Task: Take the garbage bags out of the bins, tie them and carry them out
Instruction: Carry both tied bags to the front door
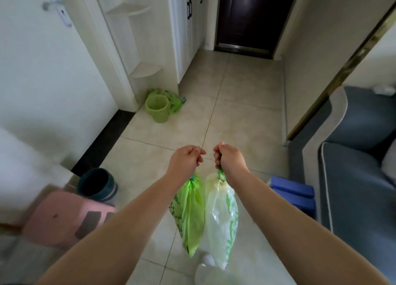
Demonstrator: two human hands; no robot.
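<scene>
Above the pale tiled floor (242, 96), the left hand (186, 158) is curled tight around the neck of a green bag (190, 216), arm stretched forward. Just beside it, the right hand (229, 156) is fisted round the tied top of a whitish bag (220, 222); the bags hang touching. Ahead left stands a green bin (157, 108); a dark door (250, 16) closes the corridor.

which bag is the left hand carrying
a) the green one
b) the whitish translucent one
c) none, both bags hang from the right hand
a) the left hand grips the gathered neck of the green bag, while the right hand holds the whitish translucent bag beside it.
</scene>
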